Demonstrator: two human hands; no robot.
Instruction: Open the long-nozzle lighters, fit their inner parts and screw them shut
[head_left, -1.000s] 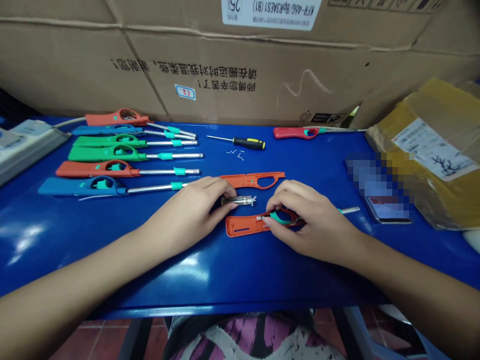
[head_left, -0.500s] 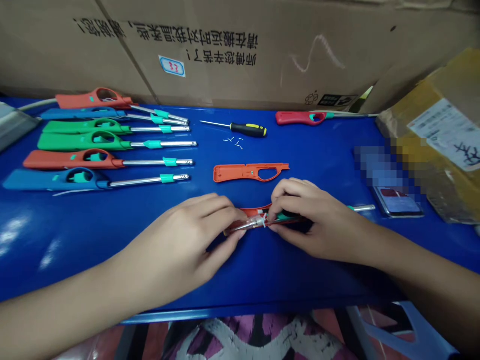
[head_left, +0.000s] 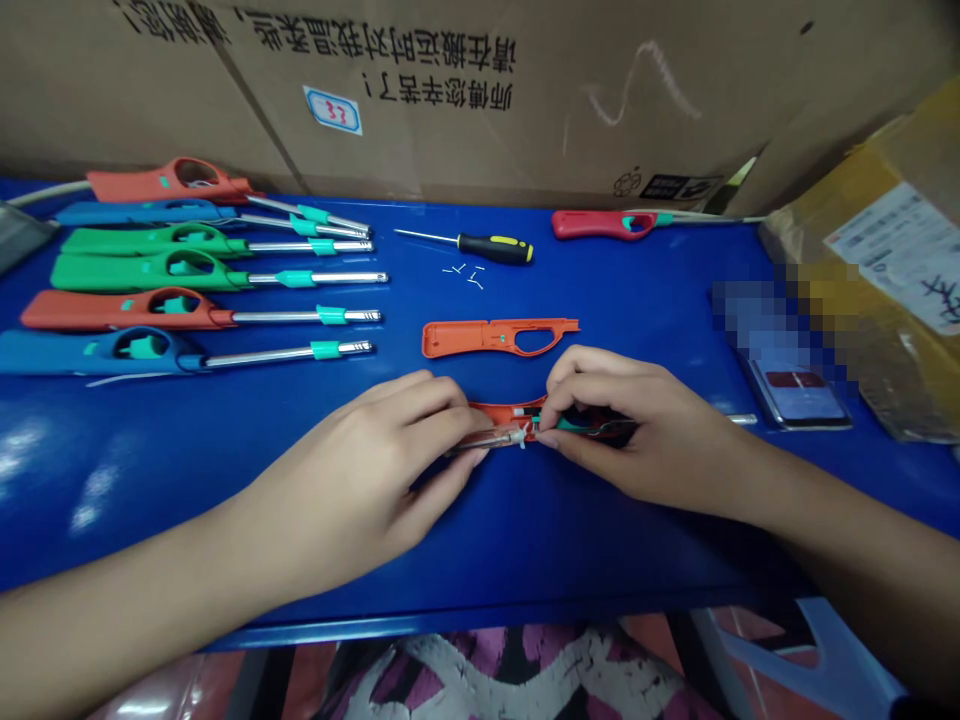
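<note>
My left hand [head_left: 386, 455] pinches a clear fuel tank [head_left: 495, 438] with a white fitting at its right end. The tank lies along the near edge of an open orange lighter casing half [head_left: 491, 410]. My right hand [head_left: 645, 425] is closed at the fitting, thumb and forefinger pressed together; what they grip is too small to make out. Beneath that palm show a green part and dark wire, and a metal tube tip [head_left: 742, 419] sticks out beyond the hand. The matching orange casing half [head_left: 457, 341] rests just behind, inner side up.
Several assembled lighters [head_left: 142, 270] lie in a row at left. A screwdriver [head_left: 495, 248] and several small screws [head_left: 469, 274] sit at the back middle, with a red lighter [head_left: 600, 225] to their right. A phone [head_left: 806, 395] and cardboard boxes [head_left: 450, 150] border the table [head_left: 525, 570].
The view has shifted slightly. My fingers stay around the tank and its fitting, with a little more of the casing's inside showing between the hands. Less of the metal tube shows at right.
</note>
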